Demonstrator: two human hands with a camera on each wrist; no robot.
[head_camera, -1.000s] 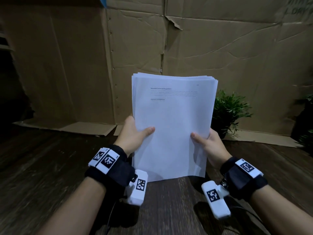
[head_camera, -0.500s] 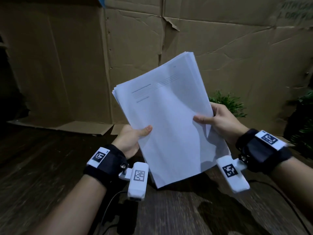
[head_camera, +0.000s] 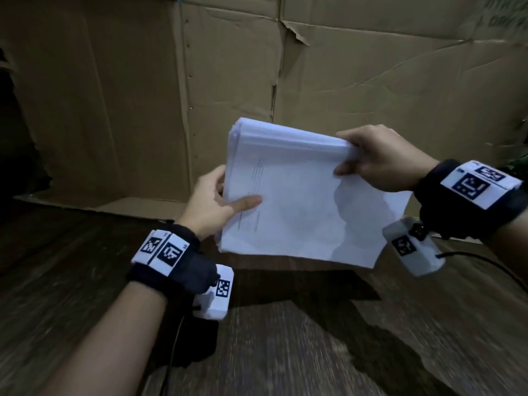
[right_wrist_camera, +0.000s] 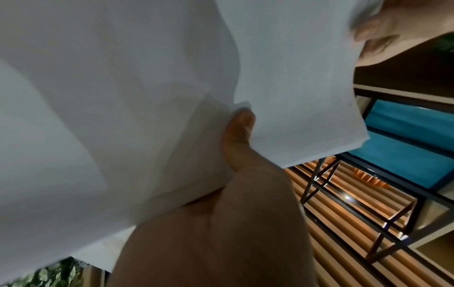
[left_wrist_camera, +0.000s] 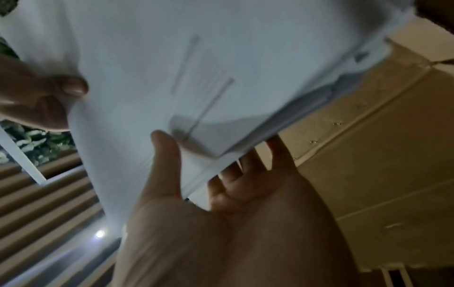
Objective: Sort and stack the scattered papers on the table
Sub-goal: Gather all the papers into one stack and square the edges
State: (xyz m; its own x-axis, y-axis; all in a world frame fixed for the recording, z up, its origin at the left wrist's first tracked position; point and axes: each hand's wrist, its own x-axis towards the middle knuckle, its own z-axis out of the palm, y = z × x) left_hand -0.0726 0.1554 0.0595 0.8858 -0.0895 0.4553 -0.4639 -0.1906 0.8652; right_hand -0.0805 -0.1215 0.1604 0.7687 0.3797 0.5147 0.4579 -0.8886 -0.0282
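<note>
Head downward; 2 wrist views upward, close

- A stack of papers (head_camera: 300,201) is held in the air above a dark wooden table (head_camera: 285,338), tilted, with faint printed lines on its top sheet.
- The left hand (head_camera: 211,204) grips the stack's left edge, thumb lying across the top sheet, fingers hidden behind.
- The right hand (head_camera: 380,158) pinches the far right corner, fingers curled over the edge, thumb on the top sheet.
- Each wrist wears a black band (head_camera: 183,270) with white checkered tags and a small white box hanging under it.
- A creased cardboard wall (head_camera: 371,67) stands behind the table.
</note>
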